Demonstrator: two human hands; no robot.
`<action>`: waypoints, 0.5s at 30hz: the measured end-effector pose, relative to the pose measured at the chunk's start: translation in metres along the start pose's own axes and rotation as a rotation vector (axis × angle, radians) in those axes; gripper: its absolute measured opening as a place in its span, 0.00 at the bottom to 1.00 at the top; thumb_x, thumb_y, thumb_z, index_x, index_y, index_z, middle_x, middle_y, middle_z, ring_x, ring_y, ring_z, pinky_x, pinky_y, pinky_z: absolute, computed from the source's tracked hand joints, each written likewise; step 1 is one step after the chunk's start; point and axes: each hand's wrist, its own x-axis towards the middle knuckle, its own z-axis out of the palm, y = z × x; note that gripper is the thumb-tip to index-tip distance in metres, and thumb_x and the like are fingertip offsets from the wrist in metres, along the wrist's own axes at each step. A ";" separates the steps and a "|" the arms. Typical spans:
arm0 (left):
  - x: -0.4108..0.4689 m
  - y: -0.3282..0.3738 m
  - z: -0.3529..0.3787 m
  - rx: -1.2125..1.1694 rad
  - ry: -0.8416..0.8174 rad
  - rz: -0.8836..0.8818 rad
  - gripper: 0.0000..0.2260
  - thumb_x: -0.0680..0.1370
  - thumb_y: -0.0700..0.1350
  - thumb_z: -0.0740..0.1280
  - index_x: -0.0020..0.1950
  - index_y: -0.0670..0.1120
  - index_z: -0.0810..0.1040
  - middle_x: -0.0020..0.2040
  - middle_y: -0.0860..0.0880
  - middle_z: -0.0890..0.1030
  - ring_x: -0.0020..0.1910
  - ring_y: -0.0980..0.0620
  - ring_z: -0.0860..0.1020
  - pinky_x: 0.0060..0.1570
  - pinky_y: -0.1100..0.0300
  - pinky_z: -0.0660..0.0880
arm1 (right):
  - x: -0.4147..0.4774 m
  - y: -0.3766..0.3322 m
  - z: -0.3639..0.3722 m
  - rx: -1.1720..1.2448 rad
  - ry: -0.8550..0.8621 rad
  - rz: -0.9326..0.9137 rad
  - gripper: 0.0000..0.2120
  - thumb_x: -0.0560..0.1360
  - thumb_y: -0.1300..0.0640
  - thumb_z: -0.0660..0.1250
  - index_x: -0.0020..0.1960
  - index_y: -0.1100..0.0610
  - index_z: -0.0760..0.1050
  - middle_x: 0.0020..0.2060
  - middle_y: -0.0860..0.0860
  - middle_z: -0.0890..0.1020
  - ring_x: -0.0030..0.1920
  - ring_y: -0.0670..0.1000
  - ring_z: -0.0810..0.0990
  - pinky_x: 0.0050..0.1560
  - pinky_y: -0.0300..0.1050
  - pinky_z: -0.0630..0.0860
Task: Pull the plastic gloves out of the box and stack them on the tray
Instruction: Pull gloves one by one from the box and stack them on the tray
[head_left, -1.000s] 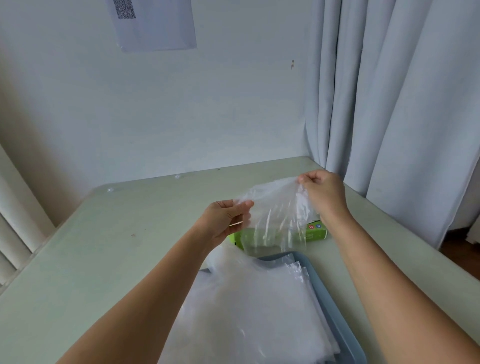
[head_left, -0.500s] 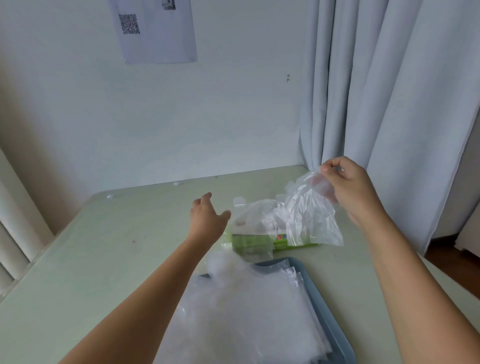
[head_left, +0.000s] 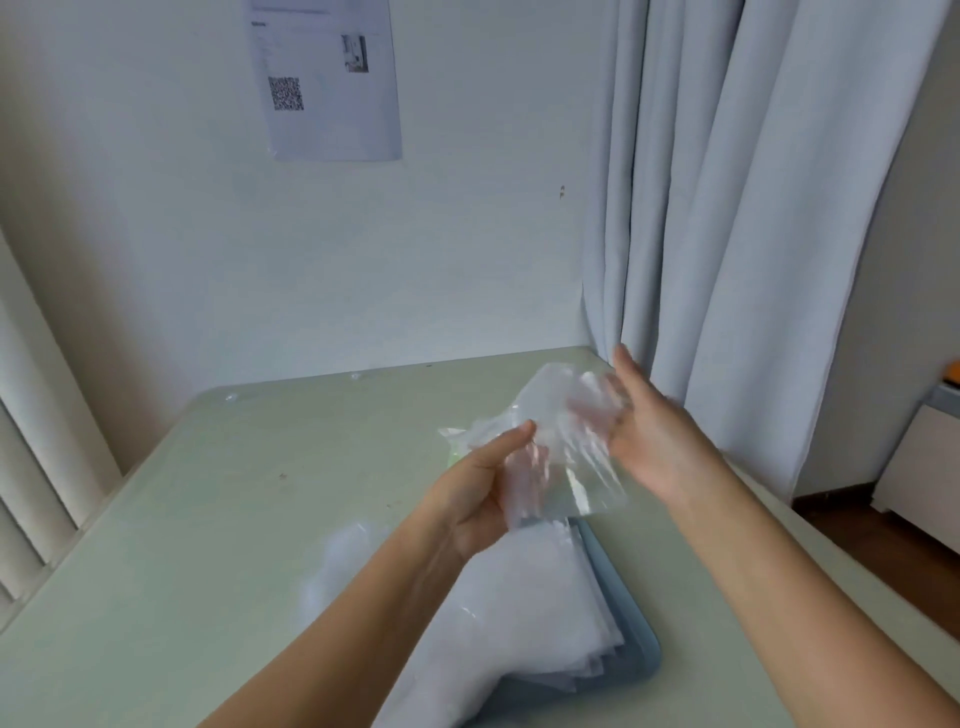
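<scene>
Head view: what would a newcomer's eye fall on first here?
A crumpled clear plastic glove held up between both hands over the pale green table draws the eye first: the left hand pinches it, and the right hand lies open against it. Below them, a white pile of gloves covers the grey-blue tray.

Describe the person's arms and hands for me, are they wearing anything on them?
The left forearm and right forearm are bare up to the frame edge: no sleeves show. The left hand and right hand are ungloved, with no watch, bracelet or ring visible, though the fingers are blurred.
</scene>
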 end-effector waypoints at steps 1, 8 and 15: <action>-0.003 0.000 0.000 -0.091 0.045 0.025 0.06 0.72 0.41 0.69 0.46 0.39 0.79 0.43 0.45 0.81 0.39 0.51 0.83 0.45 0.59 0.81 | -0.004 0.008 -0.007 0.109 0.028 0.135 0.33 0.65 0.40 0.73 0.58 0.63 0.72 0.54 0.58 0.78 0.47 0.55 0.82 0.47 0.45 0.82; -0.031 -0.007 -0.002 -0.193 0.102 0.061 0.12 0.80 0.36 0.58 0.49 0.36 0.81 0.44 0.43 0.84 0.36 0.50 0.84 0.33 0.60 0.81 | -0.050 0.049 0.011 0.204 -0.228 0.357 0.22 0.69 0.50 0.71 0.57 0.62 0.81 0.54 0.54 0.83 0.53 0.49 0.82 0.55 0.42 0.79; -0.060 0.020 -0.017 -0.301 -0.020 0.177 0.19 0.72 0.47 0.67 0.59 0.40 0.74 0.59 0.42 0.80 0.51 0.46 0.82 0.56 0.50 0.77 | -0.045 0.041 0.027 -0.346 -0.219 0.130 0.17 0.70 0.70 0.69 0.58 0.63 0.78 0.38 0.53 0.82 0.34 0.45 0.81 0.36 0.34 0.78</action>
